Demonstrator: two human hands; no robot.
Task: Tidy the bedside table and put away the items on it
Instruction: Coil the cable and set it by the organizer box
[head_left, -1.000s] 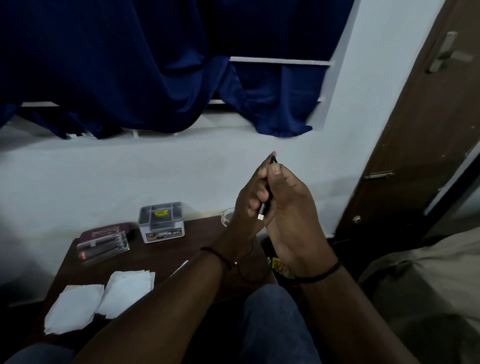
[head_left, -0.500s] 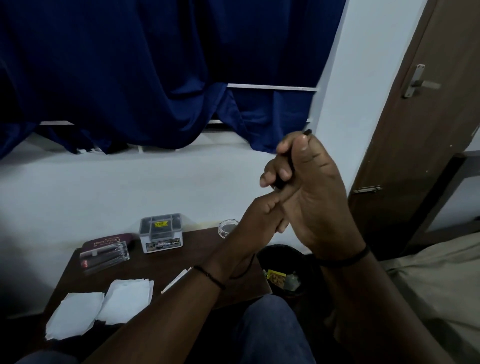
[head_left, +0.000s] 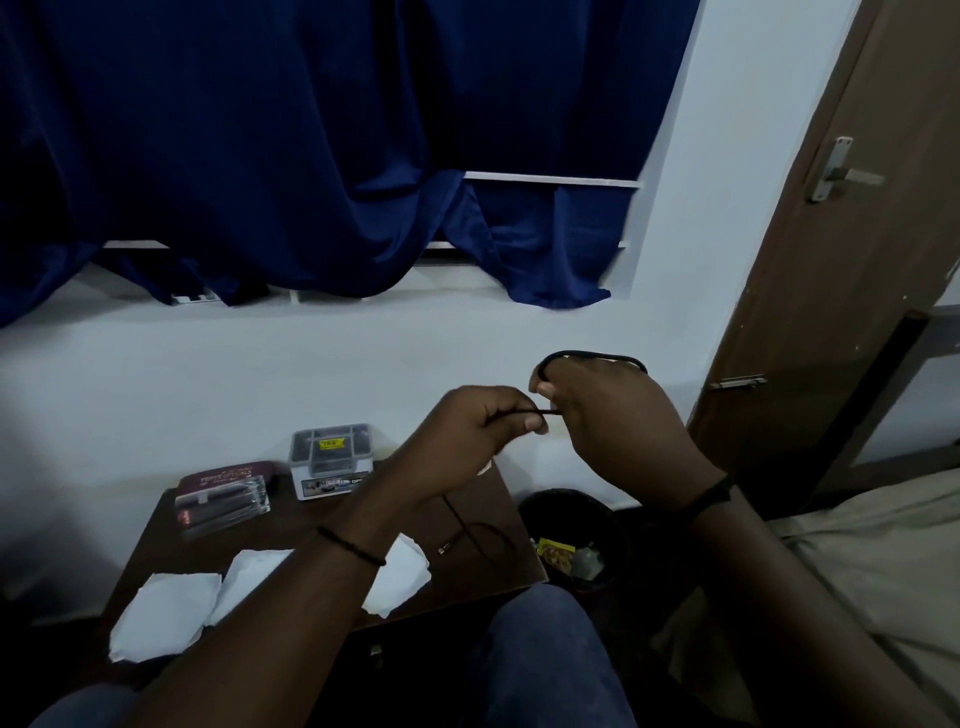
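Hands raised side by side above the far right corner of the table (head_left: 498, 499), both forearms reaching up from the near edge, each wrist ringed by a thin black band. Left hand (head_left: 467, 441) curled, back turned up, thumb and forefinger pinched shut on a thin black cable (head_left: 540, 412). Right hand (head_left: 618, 421) just to the right and slightly higher, knuckles up, fingers (head_left: 543, 387) folded closed with the same cable looped over the back of the hand in a smooth arc. Short taut stretch of cable bridging the gap between the two hands; slack tail dropping below the left hand and curling onto the table, ending in a small pale plug (head_left: 445, 548).

Table dark brown, flat, wood-toned, square-cornered. Near left: white tissues (head_left: 166, 613), soft and crumpled at the edges, lying flat and overlapping. Far left: maroon case (head_left: 228, 475) with a clear ribbed plastic pack (head_left: 223, 506) resting against it. Just right of that, a small boxy clear-lidded case (head_left: 332, 460) with a yellow sticker. Round black bin (head_left: 571, 540) on the floor right of the table, wrappers inside. Deep blue curtain (head_left: 311, 156), heavy folds, draped along the far wall. Brown door (head_left: 857, 260) at right.
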